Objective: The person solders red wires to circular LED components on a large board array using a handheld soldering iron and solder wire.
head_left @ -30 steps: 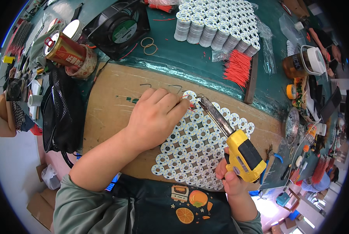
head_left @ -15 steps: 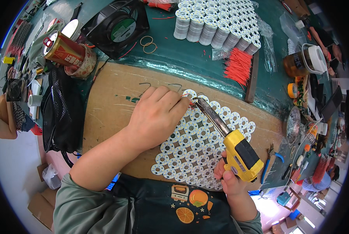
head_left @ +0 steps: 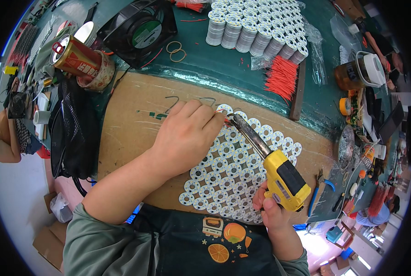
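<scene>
My right hand (head_left: pixel 270 209) is wrapped round the handle of a yellow and black soldering gun (head_left: pixel 286 179). Its metal barrel slants up and left, the tip ending at my left fingertips. My left hand (head_left: pixel 184 135) is closed in a pinch over the upper left of the boards; a bit of red wire (head_left: pixel 226 121) shows at its fingertips, most of it hidden. Beneath both hands, rows of round white LED boards (head_left: pixel 220 164) with centre holes lie flat on a brown work board (head_left: pixel 127 133).
Stacked LED boards (head_left: pixel 246 32) and a bundle of red wires (head_left: pixel 281 78) stand at the back. A black fan (head_left: pixel 138 32), a drink can (head_left: pixel 79 57) and a black bag (head_left: pixel 74 129) are left. Blue-handled pliers (head_left: pixel 314 195) and a jar (head_left: pixel 352 73) are right.
The view has shifted very slightly. Both hands and the soldering gun keep nearly the same place, with the tip still at my left fingertips.
</scene>
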A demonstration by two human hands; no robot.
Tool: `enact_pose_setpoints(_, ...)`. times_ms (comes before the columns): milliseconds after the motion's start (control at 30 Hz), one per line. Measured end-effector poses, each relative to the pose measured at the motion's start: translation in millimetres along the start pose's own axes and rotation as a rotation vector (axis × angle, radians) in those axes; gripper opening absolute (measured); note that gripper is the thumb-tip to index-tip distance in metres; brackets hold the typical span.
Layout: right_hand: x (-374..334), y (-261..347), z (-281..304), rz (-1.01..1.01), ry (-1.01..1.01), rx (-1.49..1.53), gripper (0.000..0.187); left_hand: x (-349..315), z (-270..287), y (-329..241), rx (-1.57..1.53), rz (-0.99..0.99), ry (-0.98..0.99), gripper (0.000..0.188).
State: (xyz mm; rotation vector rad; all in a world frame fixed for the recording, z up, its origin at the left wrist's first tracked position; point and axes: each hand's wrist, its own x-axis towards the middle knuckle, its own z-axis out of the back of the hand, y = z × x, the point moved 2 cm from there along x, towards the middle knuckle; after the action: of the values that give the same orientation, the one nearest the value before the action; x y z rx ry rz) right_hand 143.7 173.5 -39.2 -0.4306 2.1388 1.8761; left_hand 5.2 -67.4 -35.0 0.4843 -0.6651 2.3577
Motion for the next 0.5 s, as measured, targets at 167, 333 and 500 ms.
enact_pose_setpoints(167, 1, 8, -6, -0.012, 0.019, 0.096, 0.073, -1, 0, -1, 0.008, -0.002, 0.001, 0.03)
enact_pose_setpoints(333, 3, 9, -8, 0.029, 0.02, 0.115, 0.078, 0, 2, -3, 0.026, 0.042, 0.013, 0.03)
enact_pose_setpoints(500, 2, 9, -8, 0.031, 0.002, 0.146, 0.08, -1, 19, -4, 0.047, 0.047, 0.016, 0.027)
